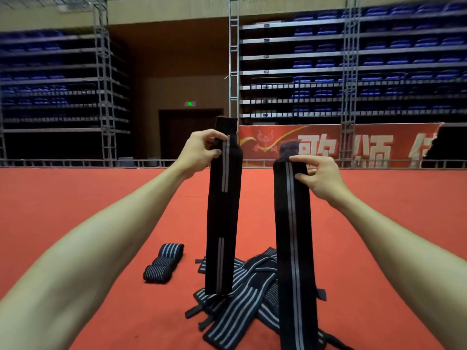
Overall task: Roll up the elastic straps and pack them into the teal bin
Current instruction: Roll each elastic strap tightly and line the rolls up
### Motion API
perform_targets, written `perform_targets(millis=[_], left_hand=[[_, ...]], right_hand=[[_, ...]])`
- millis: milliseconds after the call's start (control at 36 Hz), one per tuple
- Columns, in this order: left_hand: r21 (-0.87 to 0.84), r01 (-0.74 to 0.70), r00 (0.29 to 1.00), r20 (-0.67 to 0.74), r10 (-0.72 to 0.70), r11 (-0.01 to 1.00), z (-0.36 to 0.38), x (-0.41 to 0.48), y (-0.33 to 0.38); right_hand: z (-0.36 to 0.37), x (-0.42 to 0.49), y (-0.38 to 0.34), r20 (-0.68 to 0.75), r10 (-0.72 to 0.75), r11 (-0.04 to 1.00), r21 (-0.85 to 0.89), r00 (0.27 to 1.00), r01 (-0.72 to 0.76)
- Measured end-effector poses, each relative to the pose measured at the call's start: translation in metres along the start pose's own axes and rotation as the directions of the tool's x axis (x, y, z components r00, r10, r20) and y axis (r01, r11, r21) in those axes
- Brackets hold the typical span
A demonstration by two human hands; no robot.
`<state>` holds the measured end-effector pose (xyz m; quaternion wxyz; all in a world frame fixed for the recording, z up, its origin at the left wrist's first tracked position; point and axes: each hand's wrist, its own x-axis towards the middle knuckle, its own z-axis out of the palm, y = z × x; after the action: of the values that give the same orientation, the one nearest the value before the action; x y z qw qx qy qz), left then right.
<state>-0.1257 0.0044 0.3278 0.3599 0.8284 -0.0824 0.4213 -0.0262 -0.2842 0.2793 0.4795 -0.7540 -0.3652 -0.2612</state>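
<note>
My left hand (199, 151) pinches the top of a black elastic strap (222, 210) with grey centre stripes, which hangs straight down. My right hand (318, 175) pinches the top of a second black striped strap (294, 248), hanging beside the first. Below them a loose pile of flat striped straps (242, 291) lies on the red carpet. Three rolled straps (164, 263) sit in a row left of the pile. No teal bin is in view.
Red carpet (101, 210) covers the floor all around. A low metal rail (75, 162) and a red banner (353, 145) run along the far edge, with tiers of blue seats and truss columns behind.
</note>
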Motion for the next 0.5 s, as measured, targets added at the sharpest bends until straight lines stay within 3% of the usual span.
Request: perform_targets(millis=[361, 500], left_hand=[[-0.040, -0.047, 0.983, -0.181, 0.039, 0.998, -0.004, 0.016, 0.008], [-0.063, -0.056, 0.980, -0.193, 0.043, 0.996, -0.002, 0.015, 0.014]], right_hand=[[-0.001, 0.022, -0.023, -0.036, -0.066, 0.997, -0.040, 0.997, 0.065], [-0.003, 0.029, -0.029, -0.125, -0.066, 0.997, -0.046, 0.990, 0.061]])
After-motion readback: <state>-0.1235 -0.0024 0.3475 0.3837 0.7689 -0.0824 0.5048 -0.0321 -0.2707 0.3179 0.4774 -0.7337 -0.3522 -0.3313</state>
